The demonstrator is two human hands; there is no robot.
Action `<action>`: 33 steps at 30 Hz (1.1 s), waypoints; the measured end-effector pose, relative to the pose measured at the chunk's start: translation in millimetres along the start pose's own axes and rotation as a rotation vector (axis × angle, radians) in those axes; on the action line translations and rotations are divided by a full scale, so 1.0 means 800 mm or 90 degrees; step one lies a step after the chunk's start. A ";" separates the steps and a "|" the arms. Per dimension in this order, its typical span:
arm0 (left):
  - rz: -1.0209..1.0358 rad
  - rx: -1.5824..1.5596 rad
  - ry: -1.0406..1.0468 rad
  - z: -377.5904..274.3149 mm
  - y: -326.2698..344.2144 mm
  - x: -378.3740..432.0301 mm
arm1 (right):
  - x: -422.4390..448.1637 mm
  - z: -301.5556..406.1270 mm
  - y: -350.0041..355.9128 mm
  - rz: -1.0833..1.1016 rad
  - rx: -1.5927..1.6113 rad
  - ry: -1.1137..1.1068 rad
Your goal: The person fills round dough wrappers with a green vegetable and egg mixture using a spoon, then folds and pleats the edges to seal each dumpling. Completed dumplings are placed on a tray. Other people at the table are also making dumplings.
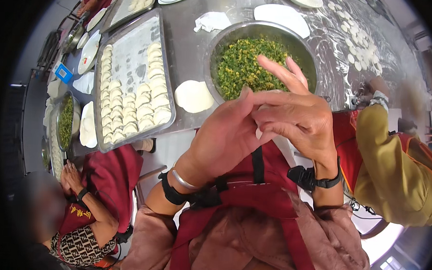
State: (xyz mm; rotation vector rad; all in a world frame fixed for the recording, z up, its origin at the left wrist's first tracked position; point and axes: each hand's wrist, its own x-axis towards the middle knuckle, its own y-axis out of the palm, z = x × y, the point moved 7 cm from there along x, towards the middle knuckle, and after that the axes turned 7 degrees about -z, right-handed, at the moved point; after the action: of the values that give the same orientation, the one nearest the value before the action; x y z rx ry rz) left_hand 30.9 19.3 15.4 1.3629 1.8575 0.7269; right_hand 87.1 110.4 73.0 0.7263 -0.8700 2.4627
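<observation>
My left hand [223, 135] and my right hand [296, 116] meet in front of my apron, just below a large steel bowl. Between my fingers shows a small part of a pale dumpling wrapper [259, 132]; the rest of it is hidden by my hands. Green and yellow chopped filling [248, 66] lies in the steel bowl [209, 62]. Left of the bowl, a stack of round dough wrappers [194, 96] rests on the metal table. A metal tray [172, 107] further left holds rows of folded dumplings [160, 92].
White plates [282, 18] and a crumpled white cloth [212, 21] lie beyond the bowl. Small dough discs [361, 47] are spread on the floured table at right. A co-worker in yellow sleeves [391, 168] is close on my right; another person [90, 202] sits at left.
</observation>
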 end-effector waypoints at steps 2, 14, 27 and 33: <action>-0.006 -0.016 0.001 -0.001 0.003 0.005 | -0.003 0.000 0.000 0.006 0.012 -0.018; -0.072 0.197 0.224 -0.011 0.002 0.004 | -0.021 -0.016 -0.009 -0.314 0.125 0.099; -0.120 0.402 0.315 -0.016 -0.005 -0.005 | -0.014 -0.007 -0.001 -0.257 0.052 0.083; -0.097 0.428 0.313 -0.017 -0.002 -0.009 | -0.013 -0.005 0.000 -0.161 0.055 0.027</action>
State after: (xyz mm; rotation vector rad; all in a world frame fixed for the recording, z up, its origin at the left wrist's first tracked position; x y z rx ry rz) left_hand 20.5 11.6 24.1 1.4953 2.7342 0.3802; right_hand 94.2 110.8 64.1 0.7611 -0.6174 2.2914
